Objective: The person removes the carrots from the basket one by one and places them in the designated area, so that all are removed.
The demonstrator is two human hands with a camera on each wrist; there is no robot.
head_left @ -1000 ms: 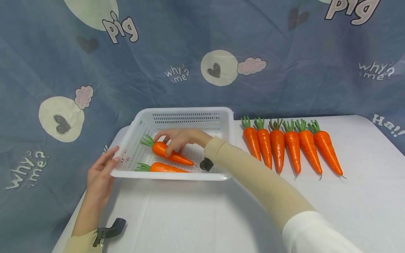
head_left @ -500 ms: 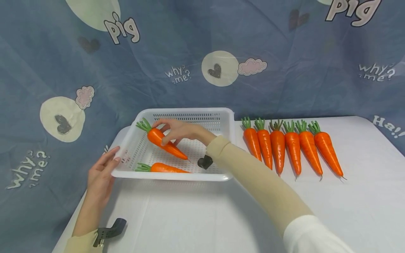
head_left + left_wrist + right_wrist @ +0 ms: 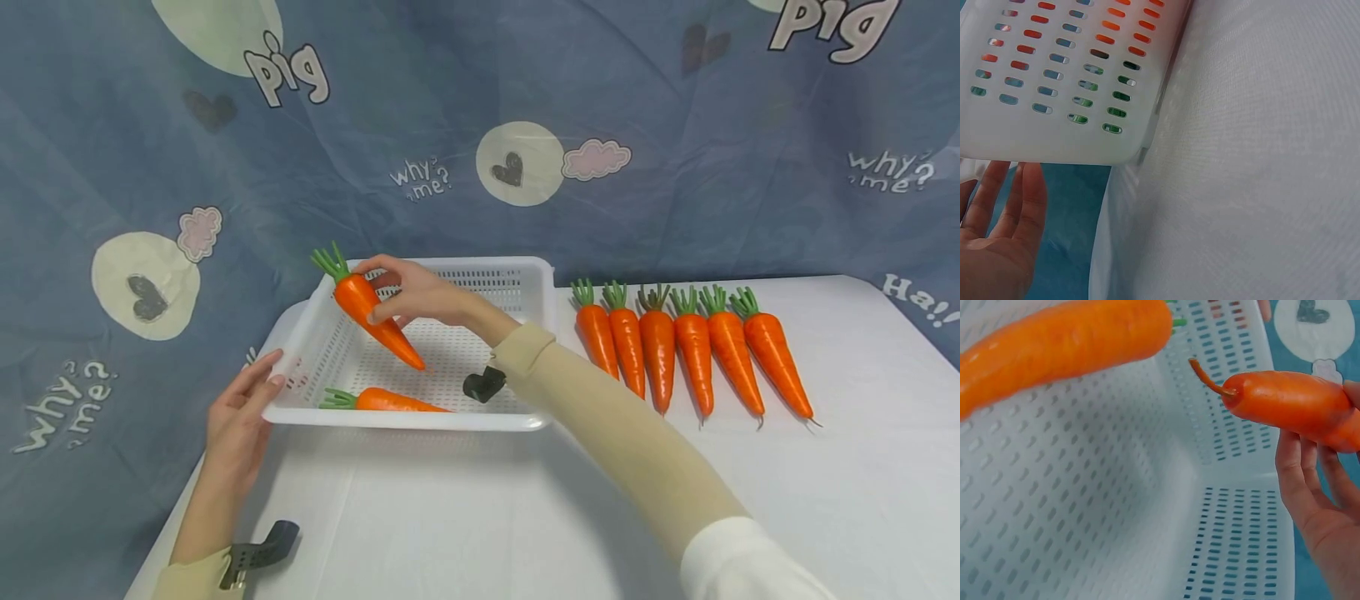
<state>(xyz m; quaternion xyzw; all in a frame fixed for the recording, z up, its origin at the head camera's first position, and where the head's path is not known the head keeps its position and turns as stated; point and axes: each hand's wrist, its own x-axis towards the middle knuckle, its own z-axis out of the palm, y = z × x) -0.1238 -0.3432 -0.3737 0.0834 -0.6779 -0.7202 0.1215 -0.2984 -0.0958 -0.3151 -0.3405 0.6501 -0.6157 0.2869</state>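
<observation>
My right hand (image 3: 423, 293) grips an orange carrot (image 3: 372, 314) with green stalks around its thick upper part. Held above the left side of a white perforated plastic basket (image 3: 450, 421), the carrot tilts with its tip down to the right. In the right wrist view its thin root end faces the camera, and fingers (image 3: 1294, 469) lie along it. A second carrot (image 3: 393, 400) lies inside the basket along the front wall. My left hand (image 3: 238, 421) is at the basket's left front corner, its straight fingers (image 3: 1034, 200) touching the rim in the left wrist view.
Several carrots (image 3: 693, 354) lie side by side on the white tablecloth (image 3: 465, 508) right of the basket, stalks toward the back. A blue printed cloth (image 3: 675, 217) hangs behind the table. Dark wrist cameras (image 3: 483, 385) sit on both arms.
My right hand has lifted the carrot from low in the basket, up and slightly left, above the left wall. The left hand and the basket have stayed in place.
</observation>
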